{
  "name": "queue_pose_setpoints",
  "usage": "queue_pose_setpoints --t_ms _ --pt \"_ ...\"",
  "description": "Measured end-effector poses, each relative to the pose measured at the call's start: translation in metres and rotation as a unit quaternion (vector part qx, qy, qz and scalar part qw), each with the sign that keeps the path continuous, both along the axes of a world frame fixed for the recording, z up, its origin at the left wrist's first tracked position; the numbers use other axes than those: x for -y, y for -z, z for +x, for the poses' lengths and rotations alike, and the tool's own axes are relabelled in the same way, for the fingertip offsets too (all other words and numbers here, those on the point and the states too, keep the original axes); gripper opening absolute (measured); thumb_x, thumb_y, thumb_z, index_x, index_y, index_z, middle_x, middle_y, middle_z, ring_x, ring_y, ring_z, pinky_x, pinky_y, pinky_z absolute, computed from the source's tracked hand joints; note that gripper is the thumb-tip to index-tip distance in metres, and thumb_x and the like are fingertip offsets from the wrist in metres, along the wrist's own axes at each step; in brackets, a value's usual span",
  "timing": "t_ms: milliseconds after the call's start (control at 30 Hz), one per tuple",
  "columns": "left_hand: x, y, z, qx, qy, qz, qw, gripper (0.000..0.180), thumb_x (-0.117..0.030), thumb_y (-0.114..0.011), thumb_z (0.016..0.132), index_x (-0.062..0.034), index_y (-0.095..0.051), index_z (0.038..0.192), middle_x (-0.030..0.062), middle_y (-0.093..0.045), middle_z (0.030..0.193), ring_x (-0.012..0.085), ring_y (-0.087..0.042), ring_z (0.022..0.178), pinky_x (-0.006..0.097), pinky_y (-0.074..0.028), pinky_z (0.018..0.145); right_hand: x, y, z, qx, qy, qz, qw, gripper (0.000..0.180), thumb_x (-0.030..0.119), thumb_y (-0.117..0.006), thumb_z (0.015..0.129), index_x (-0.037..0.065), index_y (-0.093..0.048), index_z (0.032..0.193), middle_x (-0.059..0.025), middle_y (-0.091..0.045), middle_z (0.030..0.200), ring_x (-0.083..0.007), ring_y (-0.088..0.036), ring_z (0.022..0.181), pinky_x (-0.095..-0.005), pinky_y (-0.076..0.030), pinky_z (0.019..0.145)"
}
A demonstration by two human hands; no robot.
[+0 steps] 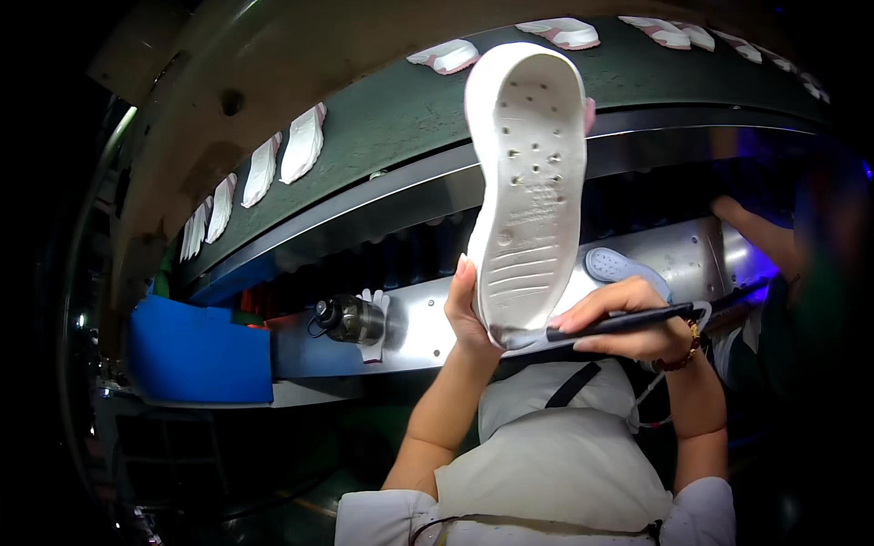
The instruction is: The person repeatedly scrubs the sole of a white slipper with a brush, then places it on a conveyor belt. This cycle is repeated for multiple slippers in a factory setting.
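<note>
My left hand (466, 309) grips a white shoe sole (533, 200) by its lower left edge, thumb up along the side. The sole stands tilted up towards me, showing its hollow inner face with small holes, ridges and a raised rim. A trace of pink shows on its outer edge. In my right hand (628, 314) is a black-handled brush (628, 323) with a pale tip, its tip at the sole's bottom end. A thin white tube runs from the handle's far end. Whether the tip touches inside or on the rim I cannot tell.
Behind the sole runs a dark green conveyor belt (382, 127) carrying several white and pink soles (303, 146). On the metal bench (419, 318) are a dark bottle (350, 318), a white glove (373, 350) and another pale sole (624, 268). A blue bin (200, 350) stands left; another person's arm (756, 232) is right.
</note>
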State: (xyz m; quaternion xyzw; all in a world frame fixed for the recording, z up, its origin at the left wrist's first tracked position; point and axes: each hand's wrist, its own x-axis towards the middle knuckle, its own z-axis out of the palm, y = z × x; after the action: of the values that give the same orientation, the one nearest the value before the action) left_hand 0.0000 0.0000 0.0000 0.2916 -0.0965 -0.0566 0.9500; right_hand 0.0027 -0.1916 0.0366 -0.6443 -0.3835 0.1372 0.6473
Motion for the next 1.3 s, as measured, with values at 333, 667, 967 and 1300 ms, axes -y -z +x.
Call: queue_pose_setpoints --t_ms 333,667,967,1300 --pt "-0.003 -0.038 -0.004 -0.156 0.223 0.144 0.951 0.045 -0.030 -0.042 0.082 -0.0024 -0.040 0.118 0.0141 -0.051 0.110 0.0236 -0.053 0.096 0.034 -0.042 0.084 0.013 -0.015 0.005 0.080 -0.169 -0.095 0.978 0.021 -0.003 -0.066 0.065 0.001 -0.062 0.086 -0.0128 -0.062 0.089 -0.0231 -0.061 0.084 -0.0300 -0.048 0.076" --pt "-0.011 -0.047 0.009 -0.199 0.329 0.362 0.849 0.053 -0.041 -0.049 0.081 -0.0020 -0.044 0.116 0.0146 -0.053 0.099 0.0182 -0.055 0.083 0.029 -0.047 0.064 0.031 -0.022 0.011 0.118 -0.201 -0.214 0.949 0.016 0.001 -0.061 0.071 0.001 -0.060 0.087 -0.0119 -0.062 0.089 -0.0226 -0.060 0.084 -0.0289 -0.047 0.074" --pt "-0.013 -0.051 0.005 -0.230 0.292 0.429 0.823 0.058 -0.046 -0.050 0.078 -0.0002 -0.047 0.113 0.0138 -0.057 0.090 0.0146 -0.059 0.065 0.024 -0.046 0.043 0.057 -0.012 0.012 0.142 -0.112 -0.206 0.962 0.018 0.003 -0.063 0.070 0.003 -0.060 0.087 -0.0100 -0.062 0.088 -0.0227 -0.060 0.084 -0.0295 -0.047 0.072" --pt "-0.036 -0.043 0.014 -0.237 0.275 0.478 0.800 0.053 -0.041 -0.050 0.079 0.0004 -0.048 0.113 0.0142 -0.058 0.095 0.0152 -0.059 0.077 0.025 -0.048 0.057 0.075 0.014 0.026 0.098 -0.007 -0.154 0.983 0.019 0.002 -0.064 0.068 0.003 -0.062 0.087 -0.0100 -0.063 0.088 -0.0188 -0.060 0.084 -0.0272 -0.047 0.075"
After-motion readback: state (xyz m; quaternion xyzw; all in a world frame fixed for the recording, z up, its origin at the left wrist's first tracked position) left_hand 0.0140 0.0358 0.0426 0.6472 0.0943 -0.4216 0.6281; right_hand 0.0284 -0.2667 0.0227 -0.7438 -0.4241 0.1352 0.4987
